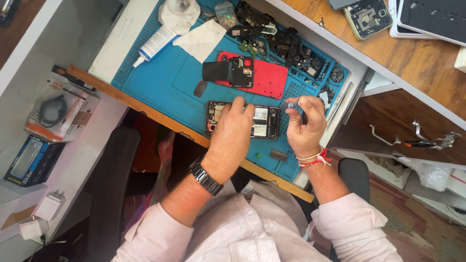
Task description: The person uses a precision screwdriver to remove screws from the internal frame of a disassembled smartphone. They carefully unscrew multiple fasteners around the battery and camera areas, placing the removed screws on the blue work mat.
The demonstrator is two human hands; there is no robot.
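An opened black phone [262, 122] with its insides showing lies on a blue work mat [165, 82]. My left hand [233, 131] rests on top of it, fingers pressing its middle. My right hand [306, 126] is closed around a small grey tool [290, 104], held just past the phone's right end. A red back cover [264, 80] lies beyond the phone, with a black inner plate [229, 73] on its left part.
Loose black phone parts [286, 43] are heaped at the mat's far edge. A white glue tube [155, 44] and white tissue [180, 13] lie at the far left. Boxes [58, 109] sit on the left shelf. Another opened phone [369, 17] lies on the wooden top.
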